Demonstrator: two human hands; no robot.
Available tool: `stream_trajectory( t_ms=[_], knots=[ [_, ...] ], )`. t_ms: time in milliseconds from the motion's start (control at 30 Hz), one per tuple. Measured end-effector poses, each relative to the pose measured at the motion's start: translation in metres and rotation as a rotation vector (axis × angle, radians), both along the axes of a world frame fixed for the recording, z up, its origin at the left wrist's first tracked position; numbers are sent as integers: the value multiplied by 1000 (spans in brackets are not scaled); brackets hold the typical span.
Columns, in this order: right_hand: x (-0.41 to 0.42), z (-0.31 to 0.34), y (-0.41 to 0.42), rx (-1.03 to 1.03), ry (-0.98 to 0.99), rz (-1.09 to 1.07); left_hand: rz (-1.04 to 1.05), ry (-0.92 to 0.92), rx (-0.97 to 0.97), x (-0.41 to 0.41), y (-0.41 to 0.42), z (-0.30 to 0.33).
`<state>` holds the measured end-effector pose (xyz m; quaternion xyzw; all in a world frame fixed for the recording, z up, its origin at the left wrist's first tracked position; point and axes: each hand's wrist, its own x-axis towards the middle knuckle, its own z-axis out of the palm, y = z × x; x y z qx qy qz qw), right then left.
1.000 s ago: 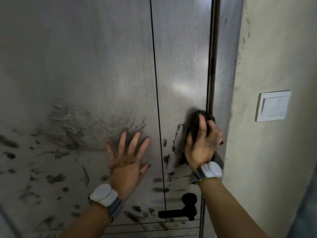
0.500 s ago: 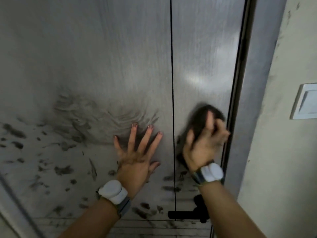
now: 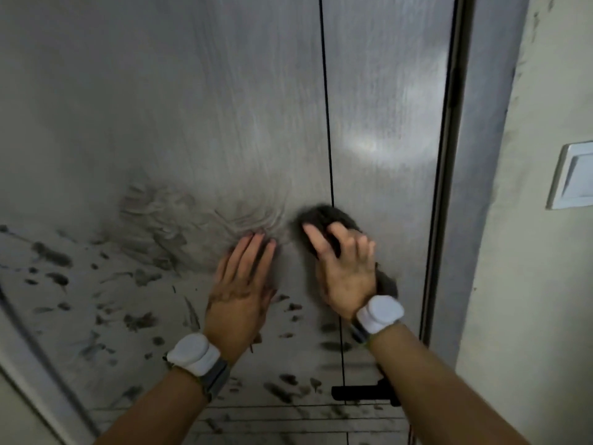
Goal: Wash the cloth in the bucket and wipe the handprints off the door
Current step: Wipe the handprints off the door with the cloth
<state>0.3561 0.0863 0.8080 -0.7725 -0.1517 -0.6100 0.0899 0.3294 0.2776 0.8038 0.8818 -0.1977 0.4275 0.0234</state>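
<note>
My right hand (image 3: 348, 271), gripping the cloth (image 3: 324, 216), had swept left from the door (image 3: 224, 107) edge to the seam at frame centre. My left hand (image 3: 240, 284) stayed flat and open, fingers now together; I judged most prints (image 3: 138, 321) remained.

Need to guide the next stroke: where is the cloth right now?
Head view, right of centre: the cloth is pressed on the door under the right hand, straddling the vertical seam.
</note>
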Motion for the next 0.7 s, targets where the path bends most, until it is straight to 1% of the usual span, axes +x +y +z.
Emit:
stream_trajectory(
  t_ms=[33,67,100,133,167,200,233,267,333,367,400,433,467,500,567,600,633,667,700],
  knots=[
    [2,2,-22,-139,-32,-3,6,-3,15,1,1,0],
    [6,5,-42,-162,-59,-17,8,-8,17,1,3,0],
    [9,11,-56,-45,-79,-41,-2,-13,17,0,5,1],
    [9,21,-60,197,-101,-57,-28,-21,10,0,7,1],
    [10,30,-50,487,-132,-76,-75,-31,-7,0,8,1],
    [13,38,-27,689,-156,-94,-129,-31,-36,0,10,2],
    [14,42,-1,756,-151,-103,-179,-20,-62,-2,13,1],
    [15,43,27,677,-134,-93,-210,-17,-84,-3,17,3],
    [10,34,58,263,-79,-30,-223,-44,-85,-3,27,10],
    [9,28,57,63,-49,29,-205,-67,-78,-4,35,10],
    [10,30,45,-79,-43,62,-171,-98,-72,-4,42,11],
    [9,32,33,-134,-63,75,-111,-119,-71,-5,52,9],
    [11,33,13,-113,-88,55,-34,-125,-75,-4,55,10],
    [12,34,1,-8,-107,30,56,-111,-77,-4,63,8],
    [15,40,0,378,-169,11,193,-74,-65,-2,82,4],
    [15,41,18,551,-191,-32,224,-67,-52,1,91,2],
    [16,40,42,645,-187,-70,231,-58,-26,4,98,0],
    [15,39,65,632,-163,-79,226,-60,-6,8,102,-1],
    [12,37,86,527,-119,-42,231,-68,-3,9,103,-3]
  ],
)
